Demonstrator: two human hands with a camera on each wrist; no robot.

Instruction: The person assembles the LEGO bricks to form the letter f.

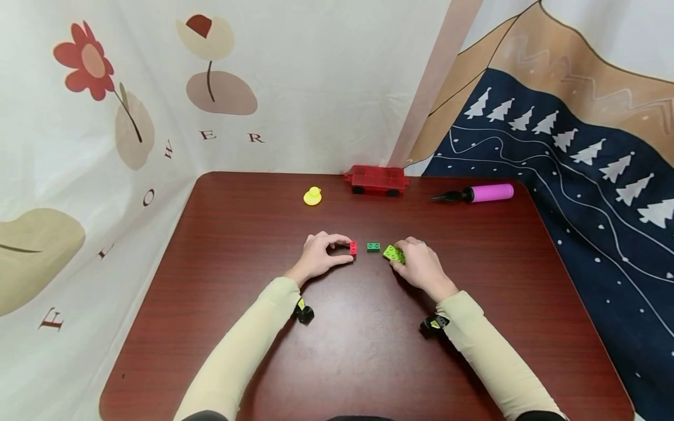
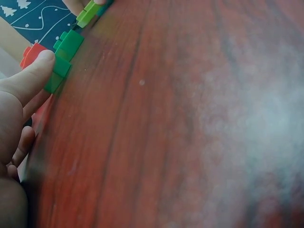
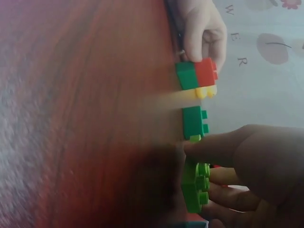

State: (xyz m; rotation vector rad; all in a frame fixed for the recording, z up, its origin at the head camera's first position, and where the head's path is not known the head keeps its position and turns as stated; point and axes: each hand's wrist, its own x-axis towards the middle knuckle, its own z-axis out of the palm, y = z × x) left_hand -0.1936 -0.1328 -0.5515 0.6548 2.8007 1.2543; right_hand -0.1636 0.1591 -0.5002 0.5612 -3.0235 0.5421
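My left hand (image 1: 318,257) pinches a red toy brick (image 1: 353,249) between thumb and fingers. In the right wrist view this red brick (image 3: 205,72) sits on top of a green brick (image 3: 185,76). A separate green two-stud brick (image 1: 373,247) stands on the table between my hands, studs up. To its right, my right hand (image 1: 419,263) holds a lime green brick (image 1: 393,254) between thumb and fingers; the hand covers part of it. A teal-blue bit (image 1: 423,242) shows beyond the right fingers, mostly hidden, so its kind is unclear.
Along the far side of the brown table (image 1: 337,351) are a yellow rubber duck (image 1: 313,196), a red toy wagon (image 1: 377,179) and a purple hand pump (image 1: 492,193). Printed curtains (image 1: 316,70) hang behind the table's far edge.
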